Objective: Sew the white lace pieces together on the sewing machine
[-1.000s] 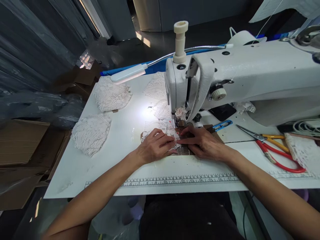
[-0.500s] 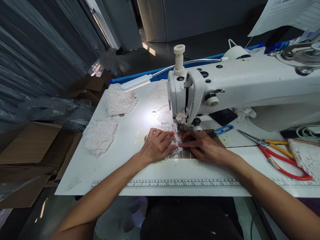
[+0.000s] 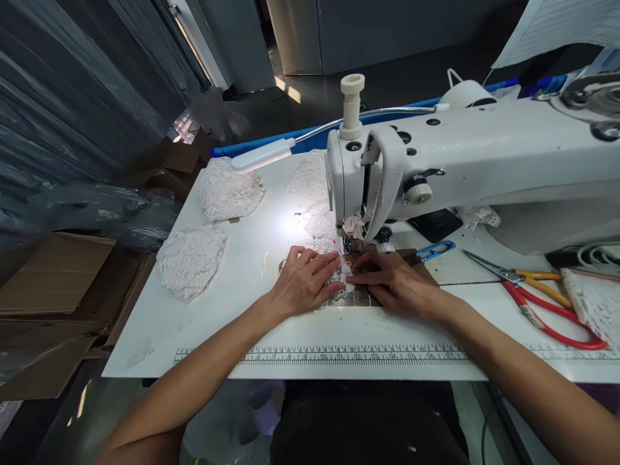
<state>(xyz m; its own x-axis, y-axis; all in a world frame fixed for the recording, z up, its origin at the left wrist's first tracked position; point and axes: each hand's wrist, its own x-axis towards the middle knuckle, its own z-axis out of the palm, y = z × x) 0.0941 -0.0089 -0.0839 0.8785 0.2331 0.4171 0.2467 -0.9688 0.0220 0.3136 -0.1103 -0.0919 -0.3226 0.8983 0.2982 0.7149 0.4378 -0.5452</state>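
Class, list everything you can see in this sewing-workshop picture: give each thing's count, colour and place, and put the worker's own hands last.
sewing machine: one, white, right half of the table
lamp: one, white, on a gooseneck behind the machine head
lace piece: one, white, under the needle, beneath both hands
lace stacks: two, white, left part of the table
thread snips: one, blue, right of the needle
scissors: two pairs, red and yellow, right edge
ruler strip: one, printed along the near edge
table: one, white
cardboard boxes: several, brown, floor at left
left hand: flat on the lace
right hand: flat on the lace
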